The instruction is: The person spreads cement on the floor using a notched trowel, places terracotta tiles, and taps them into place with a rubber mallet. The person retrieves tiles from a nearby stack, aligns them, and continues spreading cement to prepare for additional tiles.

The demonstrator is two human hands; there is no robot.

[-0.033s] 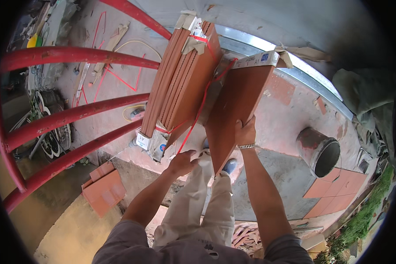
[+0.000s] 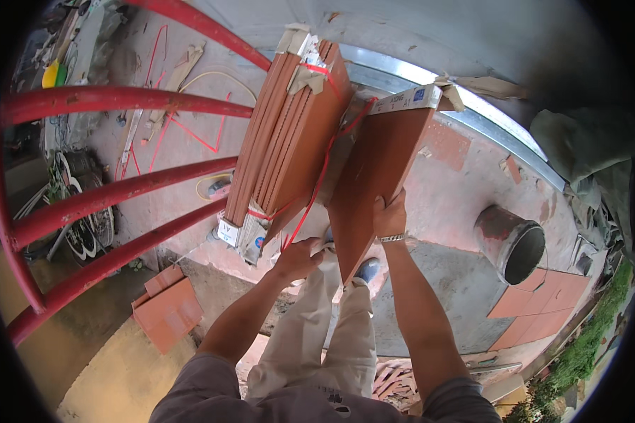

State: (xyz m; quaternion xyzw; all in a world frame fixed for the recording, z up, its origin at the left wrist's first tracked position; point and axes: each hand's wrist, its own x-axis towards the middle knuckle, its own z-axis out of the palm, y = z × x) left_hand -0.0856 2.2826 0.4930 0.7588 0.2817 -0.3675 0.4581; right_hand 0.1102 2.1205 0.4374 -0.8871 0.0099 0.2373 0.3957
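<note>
My right hand (image 2: 389, 216) grips the near right edge of a reddish-brown tile slab (image 2: 379, 161), thumb on its broad face. The slab stands on edge, tilted, with a white printed cardboard strip (image 2: 403, 101) along its far end. My left hand (image 2: 298, 259) has its fingers curled, low between the slab and the tile stack; what they hold, if anything, is hidden. To the left, a stack of similar tiles (image 2: 289, 134) stands on edge with torn cardboard at its ends. A loose red strap (image 2: 323, 173) runs from the stack toward the slab and down near my left hand.
Red metal rails (image 2: 127, 190) cross the left side. A dirty bucket (image 2: 509, 243) lies tipped at right, near flat laid tiles (image 2: 536, 303). More tiles (image 2: 168, 310) lie at lower left. A metal track (image 2: 466, 106) curves behind, beside grey cloth (image 2: 582, 148).
The view has shifted very slightly. My right hand and the slab have moved a little to the left in the picture; the grip looks the same.
</note>
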